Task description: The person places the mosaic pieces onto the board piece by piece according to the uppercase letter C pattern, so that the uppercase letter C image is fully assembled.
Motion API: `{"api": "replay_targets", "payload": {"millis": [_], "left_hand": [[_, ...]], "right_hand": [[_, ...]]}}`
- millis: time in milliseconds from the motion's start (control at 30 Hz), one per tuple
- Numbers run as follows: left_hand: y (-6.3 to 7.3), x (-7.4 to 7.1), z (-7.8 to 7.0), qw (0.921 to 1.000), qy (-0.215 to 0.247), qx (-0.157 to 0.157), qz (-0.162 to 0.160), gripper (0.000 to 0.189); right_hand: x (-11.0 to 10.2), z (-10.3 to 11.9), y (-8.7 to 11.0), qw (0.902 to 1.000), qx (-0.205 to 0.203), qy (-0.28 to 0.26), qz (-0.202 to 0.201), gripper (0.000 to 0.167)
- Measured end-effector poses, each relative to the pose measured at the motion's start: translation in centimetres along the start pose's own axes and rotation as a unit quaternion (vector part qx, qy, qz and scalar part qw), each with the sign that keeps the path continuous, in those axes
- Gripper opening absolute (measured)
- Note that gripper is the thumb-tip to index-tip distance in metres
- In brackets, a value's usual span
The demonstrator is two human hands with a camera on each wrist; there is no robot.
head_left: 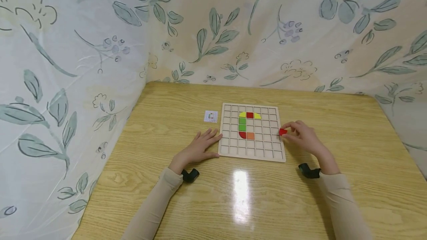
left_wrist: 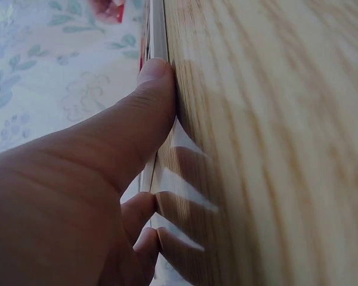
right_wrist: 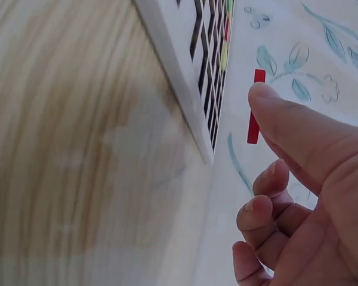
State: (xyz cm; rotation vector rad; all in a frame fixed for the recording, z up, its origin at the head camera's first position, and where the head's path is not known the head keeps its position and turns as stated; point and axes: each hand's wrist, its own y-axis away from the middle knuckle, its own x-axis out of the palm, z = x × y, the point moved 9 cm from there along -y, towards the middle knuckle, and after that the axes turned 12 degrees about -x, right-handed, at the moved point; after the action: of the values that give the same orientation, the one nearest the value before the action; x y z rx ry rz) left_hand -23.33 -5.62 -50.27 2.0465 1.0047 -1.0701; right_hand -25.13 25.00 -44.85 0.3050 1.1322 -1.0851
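Note:
A wooden grid board (head_left: 230, 151) lies on the table, with several coloured tiles set in its cells. They form a C-like shape: yellow quarter tiles around a red square (head_left: 250, 115) at the top, green squares (head_left: 242, 124) down the side, a red quarter tile (head_left: 242, 135) and an orange square (head_left: 250, 136) below. My right hand (head_left: 304, 138) pinches a red tile (right_wrist: 253, 128) between thumb and finger, over the board's right edge. With fingers spread, my left hand (head_left: 198, 148) rests on the table, thumb and fingertip at the board's left edge.
A small printed card (head_left: 211, 116) with a grid picture lies left of the board. Black wrist devices (head_left: 309, 171) sit at both wrists. Behind the table (head_left: 173, 103) hangs a leaf-patterned cloth (head_left: 213, 47), which also covers the sides.

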Motion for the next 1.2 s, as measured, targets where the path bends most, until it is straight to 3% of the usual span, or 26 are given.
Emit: {"api": "replay_targets", "payload": {"millis": [767,1200], "left_hand": [[0.0,-0.2,-0.2,1.0,-0.001,0.0,0.001,0.073],[0.0,-0.3,-0.3,1.0,-0.002,-0.001,0.001,0.072]], "right_hand": [[4.7,2.1,-3.1,0.9969,0.021,-0.022,0.072,0.022],[5.7,2.3,-3.8,0.9957,0.034,-0.028,0.081,0.02]]}}
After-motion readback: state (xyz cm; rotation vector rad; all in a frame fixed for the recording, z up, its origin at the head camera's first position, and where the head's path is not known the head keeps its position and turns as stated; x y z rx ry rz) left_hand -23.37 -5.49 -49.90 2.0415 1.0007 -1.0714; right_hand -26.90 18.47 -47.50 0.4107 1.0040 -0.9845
